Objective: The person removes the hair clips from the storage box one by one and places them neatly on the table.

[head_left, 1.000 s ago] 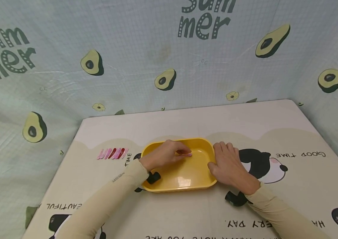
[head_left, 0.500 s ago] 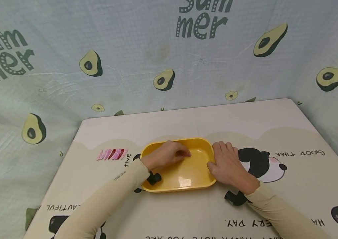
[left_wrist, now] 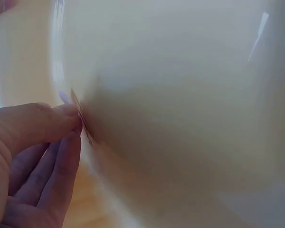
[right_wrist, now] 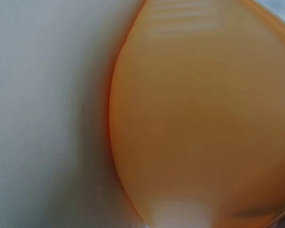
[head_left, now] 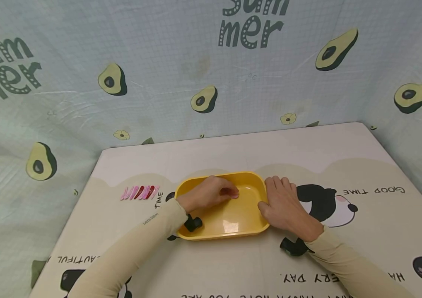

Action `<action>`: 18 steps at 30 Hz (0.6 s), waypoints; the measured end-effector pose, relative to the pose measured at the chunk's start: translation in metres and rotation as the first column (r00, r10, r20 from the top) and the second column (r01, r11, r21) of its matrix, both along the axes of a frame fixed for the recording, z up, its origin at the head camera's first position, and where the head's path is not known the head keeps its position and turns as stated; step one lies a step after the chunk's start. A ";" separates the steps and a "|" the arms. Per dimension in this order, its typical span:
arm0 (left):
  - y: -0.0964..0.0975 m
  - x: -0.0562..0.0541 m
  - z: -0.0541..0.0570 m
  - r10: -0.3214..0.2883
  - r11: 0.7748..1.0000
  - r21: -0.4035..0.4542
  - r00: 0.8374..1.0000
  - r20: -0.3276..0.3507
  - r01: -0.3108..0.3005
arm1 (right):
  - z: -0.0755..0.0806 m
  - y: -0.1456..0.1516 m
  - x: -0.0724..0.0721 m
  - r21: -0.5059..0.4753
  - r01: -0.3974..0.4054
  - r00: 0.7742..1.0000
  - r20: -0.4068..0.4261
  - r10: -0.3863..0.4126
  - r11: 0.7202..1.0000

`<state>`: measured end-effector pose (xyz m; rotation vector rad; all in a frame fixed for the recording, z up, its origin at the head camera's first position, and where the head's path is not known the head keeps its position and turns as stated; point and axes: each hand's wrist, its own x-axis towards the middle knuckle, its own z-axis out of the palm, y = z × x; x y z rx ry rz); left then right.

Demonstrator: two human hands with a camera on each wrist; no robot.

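Observation:
In the head view a yellow plastic tray (head_left: 229,219) lies on the table. My left hand (head_left: 211,192) reaches into it and pinches a slim pink hair clip (head_left: 235,196) between thumb and fingertips, low over the tray floor. In the left wrist view the clip (left_wrist: 83,118) appears as a thin edge at the fingertips, close to the tray's surface; whether it touches is unclear. My right hand (head_left: 283,205) grips the tray's right rim, its fingers partly hidden. The right wrist view shows the tray's wall (right_wrist: 194,118), blurred.
Left of the tray, several pink and red hair clips (head_left: 140,192) lie side by side in a row. Under everything spreads a printed table cover (head_left: 233,265) with cartoon dogs and lettering. Behind the table hangs a pale curtain (head_left: 158,103) with avocados.
The pink clip showed at my left fingertips, was hidden half a second ago, and shows again slightly lower. My left fingers have shifted a little; the right hand keeps its place on the tray.

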<state>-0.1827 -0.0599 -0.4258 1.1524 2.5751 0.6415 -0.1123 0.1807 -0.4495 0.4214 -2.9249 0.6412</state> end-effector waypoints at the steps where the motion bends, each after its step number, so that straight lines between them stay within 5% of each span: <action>1: 0.000 0.000 0.000 -0.004 1.000 0.001 1.000 -0.001 0.004 | 0.000 0.000 0.000 -0.001 0.000 1.000 -0.001 0.000 1.000; 18: 0.001 0.000 -0.003 -0.045 0.999 -0.004 0.998 0.042 0.045 | 0.001 0.000 0.000 -0.009 0.003 1.000 0.002 -0.003 1.000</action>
